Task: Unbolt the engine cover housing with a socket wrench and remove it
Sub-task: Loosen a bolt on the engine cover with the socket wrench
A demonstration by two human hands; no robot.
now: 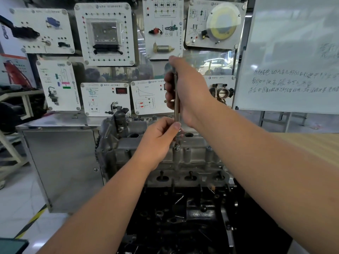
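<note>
At frame centre my right hand (185,88) has its fingers clamped around the upright socket wrench (176,105). Just below, my left hand (159,138) pinches its lower shaft. The wrench tip sits on a bolt (177,148) atop the grey engine cover housing (194,153), lower centre.

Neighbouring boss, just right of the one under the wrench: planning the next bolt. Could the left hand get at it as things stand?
Probably yes. The left hand pinches the socket wrench low down, beside that boss, and nothing covers it. It would have to release the wrench first.
</note>
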